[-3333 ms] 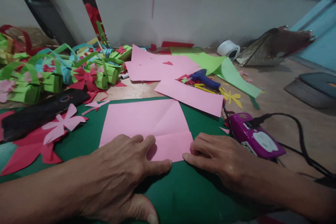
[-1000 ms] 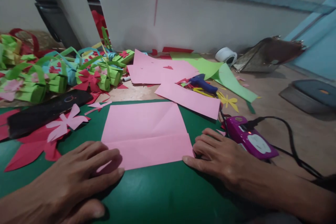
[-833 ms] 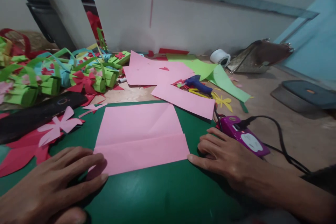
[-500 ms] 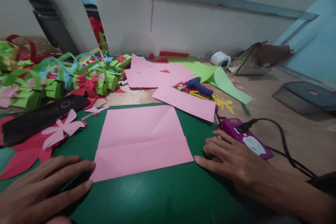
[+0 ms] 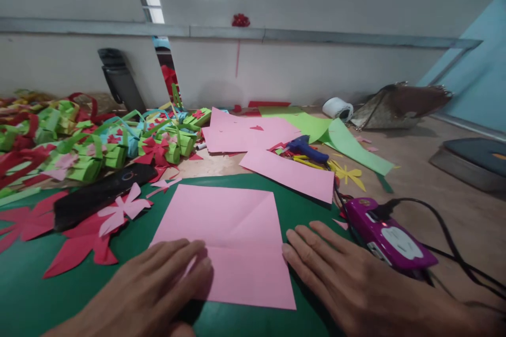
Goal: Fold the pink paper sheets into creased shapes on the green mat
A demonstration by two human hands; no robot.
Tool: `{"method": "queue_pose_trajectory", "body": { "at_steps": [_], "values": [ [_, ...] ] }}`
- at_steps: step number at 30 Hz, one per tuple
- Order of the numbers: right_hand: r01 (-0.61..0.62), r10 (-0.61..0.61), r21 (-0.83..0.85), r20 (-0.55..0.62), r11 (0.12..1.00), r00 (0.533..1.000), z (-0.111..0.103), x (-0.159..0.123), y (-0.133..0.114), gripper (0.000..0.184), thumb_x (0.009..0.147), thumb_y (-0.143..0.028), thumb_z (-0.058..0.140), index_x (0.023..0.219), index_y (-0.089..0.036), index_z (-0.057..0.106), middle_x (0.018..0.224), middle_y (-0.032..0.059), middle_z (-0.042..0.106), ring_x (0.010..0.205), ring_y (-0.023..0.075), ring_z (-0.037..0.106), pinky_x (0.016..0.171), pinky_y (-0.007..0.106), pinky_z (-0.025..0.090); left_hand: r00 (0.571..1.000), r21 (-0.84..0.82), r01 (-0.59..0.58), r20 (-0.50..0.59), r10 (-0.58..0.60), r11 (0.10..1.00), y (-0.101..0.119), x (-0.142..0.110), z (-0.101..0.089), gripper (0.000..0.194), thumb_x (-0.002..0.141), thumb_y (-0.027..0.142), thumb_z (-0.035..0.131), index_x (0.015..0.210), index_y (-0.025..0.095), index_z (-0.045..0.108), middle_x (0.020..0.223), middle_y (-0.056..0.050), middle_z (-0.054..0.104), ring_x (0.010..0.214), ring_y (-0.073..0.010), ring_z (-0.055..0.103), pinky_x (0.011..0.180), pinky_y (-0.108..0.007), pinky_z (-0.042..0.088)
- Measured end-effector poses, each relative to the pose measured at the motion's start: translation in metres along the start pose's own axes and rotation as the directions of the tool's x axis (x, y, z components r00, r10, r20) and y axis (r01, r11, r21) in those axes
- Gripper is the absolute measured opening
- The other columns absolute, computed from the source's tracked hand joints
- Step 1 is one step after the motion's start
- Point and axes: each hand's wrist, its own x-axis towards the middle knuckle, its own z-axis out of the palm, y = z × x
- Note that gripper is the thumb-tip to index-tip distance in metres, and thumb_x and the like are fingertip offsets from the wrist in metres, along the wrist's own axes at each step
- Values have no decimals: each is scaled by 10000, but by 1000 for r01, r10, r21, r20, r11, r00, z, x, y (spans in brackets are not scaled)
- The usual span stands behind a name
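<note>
A creased pink paper sheet lies flat on a dark green sheet. My left hand rests palm down on the pink sheet's near left part, fingers stretched out over the crease. My right hand lies flat beside the sheet's right edge, fingers extended and touching that edge. Neither hand holds anything.
A purple device with a black cable sits just right of my right hand. A black phone, pink paper flower and red cutouts lie left. Green paper baskets, pink sheets, a blue glue gun and tape roll lie beyond.
My left hand moved right, back onto the pink sheet, and my right hand flattened against its right edge. The camera tilted up, showing more wall.
</note>
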Motion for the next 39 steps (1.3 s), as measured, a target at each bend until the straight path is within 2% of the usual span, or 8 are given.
{"method": "queue_pose_trajectory", "body": {
  "at_steps": [2, 9, 16, 19, 22, 27, 33, 39],
  "values": [
    [23, -23, 3, -2, 1000, 1000, 4, 6, 0, 378, 865, -87, 408, 1167, -2, 619, 1108, 208, 685, 1004, 354, 626, 898, 536, 422, 990, -9, -120, -75, 119, 993, 7, 20, -1, 526, 976, 574, 217, 1167, 211, 546, 1022, -62, 696, 885, -211, 624, 727, -298, 504],
    [11, -6, 100, -51, 995, 999, 3, 24, 4, 262, 865, -103, 456, 992, -38, 675, 972, 204, 702, 889, 322, 648, 818, 527, 471, 997, 63, -52, 58, 48, 997, 26, 34, 12, 475, 957, 551, 349, 1156, 170, 552, 1009, -105, 670, 841, -271, 600, 742, -416, 491],
    [-72, 106, 135, -262, 988, 959, -7, 39, 0, 338, 892, -23, 340, 915, -109, 667, 861, 119, 727, 832, 246, 669, 875, 459, 456, 970, 78, -140, -192, 152, 987, 24, 47, 10, 330, 961, 137, 307, 1005, 165, 634, 901, -73, 684, 798, -211, 599, 768, -375, 480],
    [-103, 182, 191, -456, 976, 871, -12, 37, 1, 292, 992, -238, 376, 930, -140, 644, 818, 77, 736, 823, 215, 674, 899, 425, 448, 937, -13, -68, -345, 59, 998, 8, 50, 7, 258, 947, 160, 418, 914, 231, 664, 1024, -39, 684, 1002, -218, 574, 1006, -466, 373],
    [-188, 270, 286, -283, 940, 920, -22, 33, 9, 250, 980, -325, 463, 1071, -141, 606, 943, 70, 740, 945, 180, 659, 989, 383, 413, 928, -255, 16, -355, -109, 967, -13, 52, -4, 283, 908, 133, 483, 761, 276, 678, 1137, -17, 645, 1142, -229, 530, 1046, -536, 341],
    [-274, 369, 333, -265, 902, 891, -25, 30, 22, 258, 921, -85, 449, 1135, -115, 591, 978, 77, 700, 970, 159, 630, 1032, 369, 372, 921, -717, 92, -203, -333, 691, -44, 57, -27, 215, 846, 229, 648, 633, 198, 653, 1228, -74, 623, 1144, -284, 586, 875, -447, 540],
    [-330, 385, 268, -189, 905, 903, -12, 28, 24, 300, 976, -278, 441, 1195, -113, 561, 1081, 128, 680, 1065, 228, 605, 1005, 427, 383, 900, -991, 56, 102, -425, -119, -66, 55, -12, 127, 758, 232, 761, 648, 200, 708, 1249, -9, 615, 1145, -354, 585, 870, -483, 526],
    [-155, 213, 225, -261, 962, 942, -5, 13, 7, 593, 863, -620, 522, 1187, -124, 551, 1115, 158, 690, 1134, 278, 590, 1077, 487, 279, 881, -965, 105, 203, -427, -242, -57, 57, 2, 324, 664, 483, 811, 713, 194, 672, 1299, -53, 590, 1129, -383, 592, 845, -505, 531]
  ]
}}
